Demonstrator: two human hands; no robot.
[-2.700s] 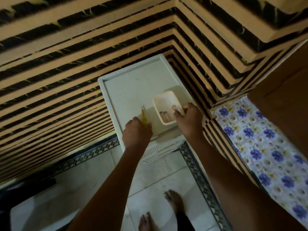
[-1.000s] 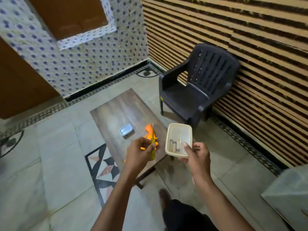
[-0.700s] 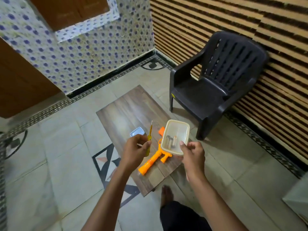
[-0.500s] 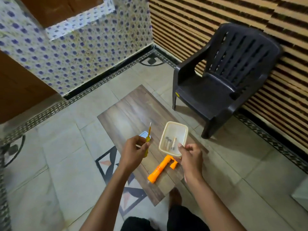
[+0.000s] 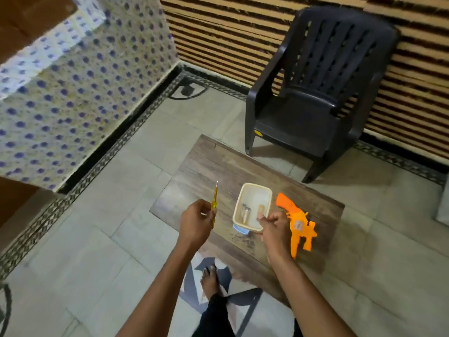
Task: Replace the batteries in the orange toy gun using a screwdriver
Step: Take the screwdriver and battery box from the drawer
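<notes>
Gun just beside right hand

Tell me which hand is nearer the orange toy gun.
Right. The right hand holds the cream tray just beside the orange toy gun on the table. The left hand, gripping the screwdriver, is beyond the tray.
</notes>
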